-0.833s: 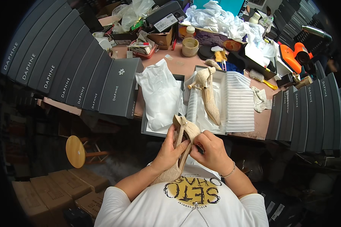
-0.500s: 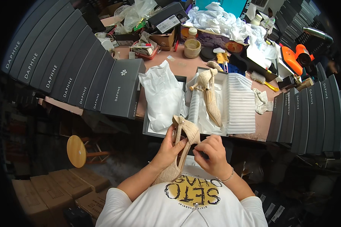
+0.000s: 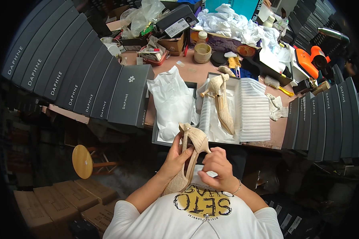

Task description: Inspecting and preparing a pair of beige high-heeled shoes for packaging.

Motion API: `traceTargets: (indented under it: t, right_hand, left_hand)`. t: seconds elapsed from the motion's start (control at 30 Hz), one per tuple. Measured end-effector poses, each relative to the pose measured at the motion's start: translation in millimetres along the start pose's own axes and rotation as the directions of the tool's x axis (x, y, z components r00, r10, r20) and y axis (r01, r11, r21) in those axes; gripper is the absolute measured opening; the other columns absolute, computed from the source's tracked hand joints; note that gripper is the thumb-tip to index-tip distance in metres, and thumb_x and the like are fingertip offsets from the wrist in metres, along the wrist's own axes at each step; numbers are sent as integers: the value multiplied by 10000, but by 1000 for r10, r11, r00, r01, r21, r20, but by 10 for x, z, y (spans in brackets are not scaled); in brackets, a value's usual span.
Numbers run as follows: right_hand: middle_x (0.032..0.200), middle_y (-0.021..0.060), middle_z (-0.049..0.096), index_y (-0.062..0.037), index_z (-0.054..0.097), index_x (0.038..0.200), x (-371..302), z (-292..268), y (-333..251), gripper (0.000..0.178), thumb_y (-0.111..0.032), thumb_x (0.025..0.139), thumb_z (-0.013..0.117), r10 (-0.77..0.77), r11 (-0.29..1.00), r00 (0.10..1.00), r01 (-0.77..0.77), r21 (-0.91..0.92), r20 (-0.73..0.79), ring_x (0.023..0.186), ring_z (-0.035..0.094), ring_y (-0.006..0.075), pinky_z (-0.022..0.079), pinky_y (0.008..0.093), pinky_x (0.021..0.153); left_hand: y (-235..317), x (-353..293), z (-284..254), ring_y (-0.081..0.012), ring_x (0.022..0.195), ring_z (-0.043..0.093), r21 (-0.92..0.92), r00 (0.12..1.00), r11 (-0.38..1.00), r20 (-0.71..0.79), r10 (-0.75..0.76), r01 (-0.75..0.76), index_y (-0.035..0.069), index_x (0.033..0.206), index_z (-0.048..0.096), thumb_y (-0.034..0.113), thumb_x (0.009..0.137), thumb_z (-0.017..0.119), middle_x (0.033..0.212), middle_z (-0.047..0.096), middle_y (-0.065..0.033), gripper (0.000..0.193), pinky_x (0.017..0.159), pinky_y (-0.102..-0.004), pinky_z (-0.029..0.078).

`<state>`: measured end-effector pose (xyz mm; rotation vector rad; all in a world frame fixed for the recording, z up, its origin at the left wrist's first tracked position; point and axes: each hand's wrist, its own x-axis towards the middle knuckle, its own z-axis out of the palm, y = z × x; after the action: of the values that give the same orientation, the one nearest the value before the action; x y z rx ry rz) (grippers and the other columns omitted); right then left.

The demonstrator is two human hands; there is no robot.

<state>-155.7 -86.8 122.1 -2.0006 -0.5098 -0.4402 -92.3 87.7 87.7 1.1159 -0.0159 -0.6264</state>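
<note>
My left hand (image 3: 172,162) grips a beige textured high-heeled shoe (image 3: 196,136) by its middle, thumb inside the opening. The shoe is tilted, toe down near my shirt and its slim heel pointing right. Beside the heel tip is my right hand (image 3: 220,168), fingers curled and seeming to touch it; anything within those fingers is hidden. Ahead, a matching shoe (image 3: 225,109) lies on white paper in an open shoebox (image 3: 227,142), with white ribbed padding (image 3: 255,113) folded over the right side. White tissue paper (image 3: 169,105) covers the box part to the left.
Dark grey shoeboxes (image 3: 121,97) stand in rows on the left, with more boxes (image 3: 325,119) on the right. Behind lie a jar (image 3: 202,53), a yellow-handled brush (image 3: 279,86), a crumpled white cloth (image 3: 276,107), and an orange tool (image 3: 306,63). A wooden stool (image 3: 82,161) stands lower left.
My right hand has shifted slightly left and down, its fingers now right at the heel tip. The held shoe has moved slightly left in my left hand.
</note>
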Motion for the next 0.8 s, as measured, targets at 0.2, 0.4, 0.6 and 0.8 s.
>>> traceTargets:
  t: [0.2,0.4,0.6,0.8]
  right_hand:
    - [930,115,585,-40,627,984,47,-35,-39,280,-1,717,700,357,928,913,-322,190,-196,864,562,242,432,376,812]
    - [882,9,604,-94,679,991,300,37,-93,330,-74,675,773,-44,964,999,39,-263,-13,842,556,195,359,360,791]
    - [840,-13,605,-118,676,938,222,184,-53,305,-103,658,795,-32,965,998,16,-262,-60,823,565,181,349,366,800]
    - [829,-16,601,-119,668,896,244,212,-96,278,-97,653,801,-6,963,995,-22,-268,-103,822,568,180,347,366,798]
  left_hand:
    - [114,7,-77,-124,959,587,-113,995,991,78,-64,72,100,1464,186,204,945,584,1134,554,-86,663,752,-271,547]
    - [57,6,-46,-143,1057,557,-56,996,995,10,83,-82,66,1456,203,197,945,583,1168,551,-92,651,845,-271,502]
    - [69,-48,-67,-135,1061,554,-37,997,997,18,72,-71,52,1450,209,192,938,597,1172,555,-101,657,893,-263,461]
    - [88,-36,-57,-132,1050,558,-43,997,997,18,71,-71,50,1446,210,193,935,603,1161,561,-102,660,881,-263,467]
